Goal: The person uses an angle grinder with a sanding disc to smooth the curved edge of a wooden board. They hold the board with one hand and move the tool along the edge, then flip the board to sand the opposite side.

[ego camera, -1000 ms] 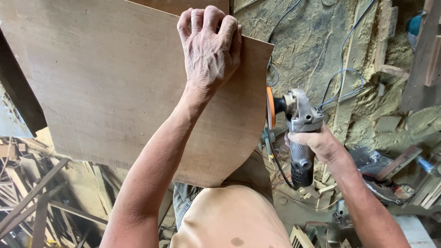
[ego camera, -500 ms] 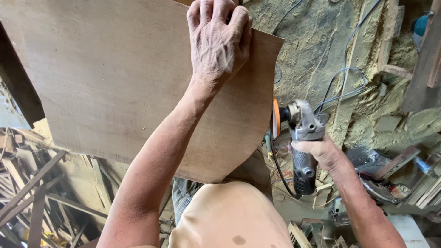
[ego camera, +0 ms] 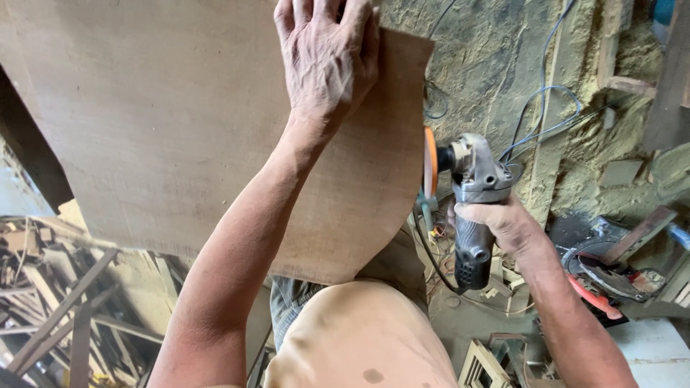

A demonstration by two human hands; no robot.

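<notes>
A large thin brown wooden board [ego camera: 180,129] stands in front of me with a curved right edge. My left hand [ego camera: 327,54] grips its top edge near the right corner. My right hand [ego camera: 503,223] is closed around the grey body of an angle grinder [ego camera: 471,201]. The grinder's orange disc [ego camera: 429,164] sits right against the board's curved right edge. A black cable hangs from the grinder's rear end.
Sawdust covers the ground [ego camera: 496,65], crossed by blue cables [ego camera: 546,122]. Scrap wood strips [ego camera: 57,302] pile up at lower left. Wood offcuts and a red-handled tool [ego camera: 596,294] lie at lower right.
The grinder dipped lower along the board's edge, then rose again. My left hand kept its hold on the top edge while the view shifted slightly.
</notes>
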